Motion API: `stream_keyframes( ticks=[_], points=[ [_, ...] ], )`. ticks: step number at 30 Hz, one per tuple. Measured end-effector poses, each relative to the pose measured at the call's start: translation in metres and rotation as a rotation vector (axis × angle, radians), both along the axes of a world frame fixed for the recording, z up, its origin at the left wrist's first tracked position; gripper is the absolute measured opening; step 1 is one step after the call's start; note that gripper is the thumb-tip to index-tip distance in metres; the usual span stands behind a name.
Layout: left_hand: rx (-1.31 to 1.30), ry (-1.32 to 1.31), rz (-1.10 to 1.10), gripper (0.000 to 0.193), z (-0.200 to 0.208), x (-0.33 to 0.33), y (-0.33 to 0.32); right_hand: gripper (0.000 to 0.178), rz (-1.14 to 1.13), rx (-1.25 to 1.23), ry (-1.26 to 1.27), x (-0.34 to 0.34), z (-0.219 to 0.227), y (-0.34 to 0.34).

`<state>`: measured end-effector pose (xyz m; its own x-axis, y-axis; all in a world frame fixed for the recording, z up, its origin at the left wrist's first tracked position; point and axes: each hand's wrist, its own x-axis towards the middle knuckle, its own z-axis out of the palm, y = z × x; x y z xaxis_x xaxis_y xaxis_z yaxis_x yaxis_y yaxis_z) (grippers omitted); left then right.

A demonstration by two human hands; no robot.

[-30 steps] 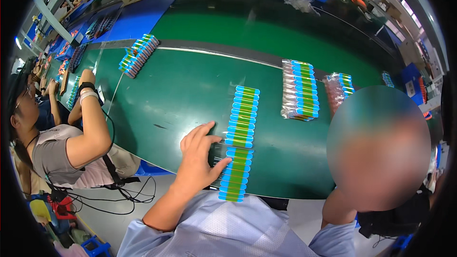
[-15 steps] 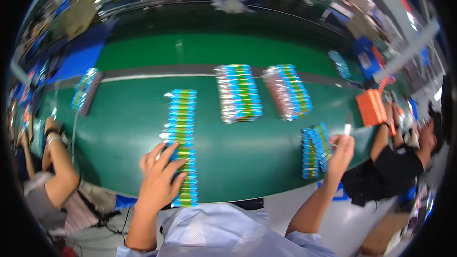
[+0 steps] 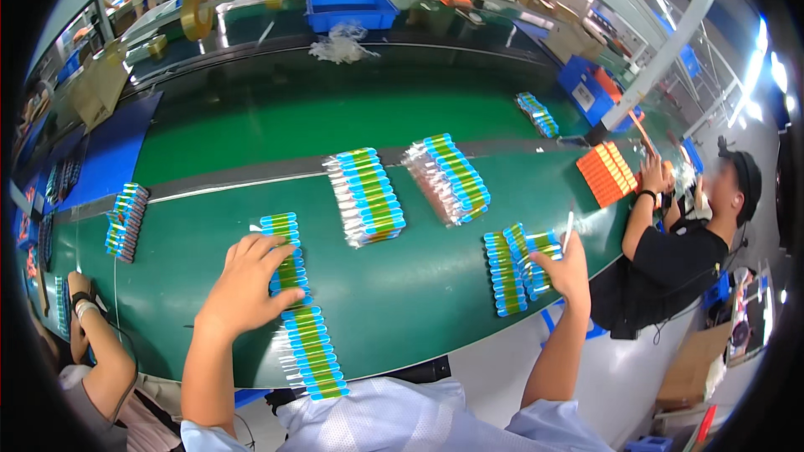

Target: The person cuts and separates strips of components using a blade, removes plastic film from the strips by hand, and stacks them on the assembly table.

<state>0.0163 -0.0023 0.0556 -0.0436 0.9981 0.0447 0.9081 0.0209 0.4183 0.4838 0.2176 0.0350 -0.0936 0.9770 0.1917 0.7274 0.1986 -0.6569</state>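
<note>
My left hand [image 3: 251, 285] lies over the upper strip of blue-and-green packets [image 3: 280, 224], its thumb apart from the fingers and touching the strip. A lower strip of the same packets [image 3: 314, 347] runs from there toward me, with clear wrapping along its left side. In my right hand [image 3: 569, 268] is a slim white stick-like tool [image 3: 569, 224], pointing up; its exact kind is unclear. The right thumb reaches over the nearest of several overlapping packet strips [image 3: 505, 272] at the right of the green table. Some of that strip is hidden behind the hand.
Two larger packet stacks [image 3: 368, 197] [image 3: 452, 180] stand mid-table. A small stack [image 3: 126, 222] is at the left, another [image 3: 537, 115] at the far right. Orange packets [image 3: 606, 174] lie before a co-worker [image 3: 682, 251] on the right. Another person's arm [image 3: 105, 351] is at left.
The whole view has shifted, so the table's contents appear farther left. My left hand has moved up onto the upper strip, and the two strips now lie at an angle. My right hand is closer over its packets.
</note>
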Motion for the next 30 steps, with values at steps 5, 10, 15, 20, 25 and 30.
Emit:
stream_keyframes(
  ticks=[5,10,15,20,25,30],
  points=[
    [0.207,-0.004,0.033,0.063,-0.042,-0.029,0.019,0.037,0.18,0.01,0.722,-0.057,0.037,-0.044],
    [0.219,-0.024,-0.027,0.059,-0.03,-0.023,0.013,0.04,0.608,-0.513,0.974,-0.16,0.035,-0.09],
    [0.298,-0.024,-0.056,0.058,-0.042,-0.024,0.013,0.029,0.8,-0.379,0.953,-0.298,0.008,-0.109],
    [0.314,0.109,-0.061,0.06,-0.048,-0.017,0.01,0.027,0.622,-0.182,0.961,-0.4,-0.02,-0.045],
    [0.24,0.176,-0.03,0.064,-0.055,-0.014,0.006,0.031,0.573,-0.052,0.746,-0.434,-0.053,-0.04],
    [0.218,0.181,-0.015,0.064,-0.053,-0.013,0.003,0.031,0.522,-0.123,0.761,-0.438,-0.074,-0.038]
  ],
)
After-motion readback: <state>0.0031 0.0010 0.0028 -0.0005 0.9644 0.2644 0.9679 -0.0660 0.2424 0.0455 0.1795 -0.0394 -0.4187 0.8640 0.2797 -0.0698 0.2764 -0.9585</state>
